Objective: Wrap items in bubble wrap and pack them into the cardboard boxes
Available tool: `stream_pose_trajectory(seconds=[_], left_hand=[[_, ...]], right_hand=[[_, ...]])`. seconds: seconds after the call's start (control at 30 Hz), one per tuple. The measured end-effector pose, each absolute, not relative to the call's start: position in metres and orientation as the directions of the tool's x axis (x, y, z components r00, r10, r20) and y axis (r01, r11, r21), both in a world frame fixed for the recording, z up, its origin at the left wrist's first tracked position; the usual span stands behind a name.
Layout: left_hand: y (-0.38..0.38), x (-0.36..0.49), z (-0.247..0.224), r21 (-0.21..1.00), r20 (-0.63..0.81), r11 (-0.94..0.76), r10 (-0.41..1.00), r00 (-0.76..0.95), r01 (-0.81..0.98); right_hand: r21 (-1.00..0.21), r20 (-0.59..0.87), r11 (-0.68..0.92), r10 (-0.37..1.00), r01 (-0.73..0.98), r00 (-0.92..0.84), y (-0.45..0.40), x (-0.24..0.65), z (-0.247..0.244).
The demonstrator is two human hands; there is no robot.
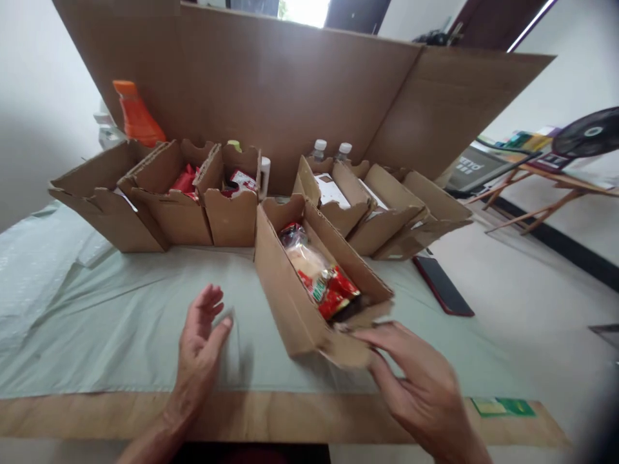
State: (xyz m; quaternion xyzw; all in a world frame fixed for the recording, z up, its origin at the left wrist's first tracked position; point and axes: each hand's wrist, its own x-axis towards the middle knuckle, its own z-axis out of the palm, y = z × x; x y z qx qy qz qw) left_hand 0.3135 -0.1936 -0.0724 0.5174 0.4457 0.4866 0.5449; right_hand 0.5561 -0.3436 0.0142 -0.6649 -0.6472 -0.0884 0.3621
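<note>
My right hand (416, 380) pinches the front flap of a long cardboard box (285, 303), which juts out in front of the row of boxes. Inside that box lies a clear and red food packet (322, 274) with something pale in it. To the left of the box, my left hand (202, 345) hovers over the cloth with fingers apart, holding nothing. Behind it stand cardboard boxes with red packets (184, 180) and a red and white packet (243, 182) inside.
More cardboard boxes (399, 193) stand at the right, some with white items. A tall cardboard panel (271, 84) rises behind. An orange bottle (138, 116) stands back left. A dark flat object (442, 287) lies at the right edge; a green packet (503, 406) lies in front.
</note>
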Motion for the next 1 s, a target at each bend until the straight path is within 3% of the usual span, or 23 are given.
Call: stream_pose_trajectory(seconds=[0.07, 0.13, 0.2, 0.3, 0.37, 0.57, 0.77, 0.87, 1.0], left_hand=[[-0.193, 0.305, -0.069, 0.999, 0.036, -0.032, 0.985, 0.166, -0.026], [-0.191, 0.306, -0.066, 0.996, 0.082, -0.085, 0.96, 0.267, -0.001], [-0.191, 0.313, -0.062, 0.992, 0.116, -0.123, 0.903, 0.413, -0.011], [-0.197, 0.33, -0.056, 0.993, 0.116, -0.105, 0.77, 0.627, -0.055], [-0.206, 0.34, -0.055, 0.993, 0.114, -0.093, 0.717, 0.687, -0.068], [-0.213, 0.339, -0.065, 0.996, 0.092, -0.08, 0.849, 0.52, -0.046], [-0.143, 0.336, -0.054, 0.983, 0.181, -0.168, 0.91, 0.372, -0.068], [-0.113, 0.341, -0.056, 0.975, 0.207, -0.222, 0.906, 0.368, -0.002], [-0.104, 0.343, -0.074, 0.968, 0.136, -0.202, 0.922, 0.363, 0.149]], right_hand=[[-0.437, 0.576, -0.158, 0.708, 0.886, 0.41, -0.391, 0.566, 0.006], [-0.532, 0.528, -0.414, 0.52, 0.738, 0.672, -0.431, 0.575, -0.007], [-0.608, 0.424, -0.518, 0.428, 0.601, 0.798, -0.459, 0.581, -0.023], [-0.622, 0.236, -0.486, 0.631, 0.614, 0.739, -0.472, 0.578, -0.05], [-0.607, 0.193, -0.456, 0.71, 0.651, 0.678, -0.461, 0.571, -0.063], [-0.679, 0.259, -0.33, 0.728, 0.656, 0.635, -0.383, 0.567, -0.06], [-0.764, 0.248, -0.172, 0.812, 0.622, 0.529, -0.278, 0.585, -0.046], [-0.794, 0.208, -0.172, 0.824, 0.583, 0.527, -0.245, 0.586, -0.055], [-0.794, 0.192, -0.175, 0.837, 0.582, 0.513, -0.244, 0.584, -0.079]])
